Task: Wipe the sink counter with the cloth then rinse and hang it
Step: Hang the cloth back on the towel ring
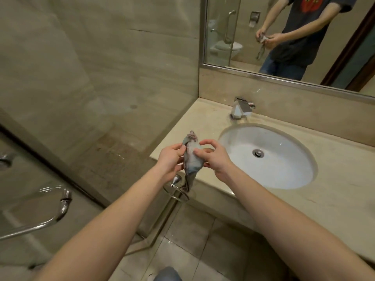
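A small grey-blue cloth hangs bunched and twisted between both hands, over the left front corner of the beige stone counter. My left hand grips its left side. My right hand pinches its upper right part with thumb and fingers. The cloth's lower tip dangles just above a chrome towel ring fixed to the counter's front face. The white oval sink lies to the right of my hands, its drain plug in the middle. A chrome faucet stands behind the basin.
A glass shower partition meets the counter's left end, with a chrome handle at lower left. A mirror above the counter reflects a person holding the cloth, and a toilet. Tiled floor lies below.
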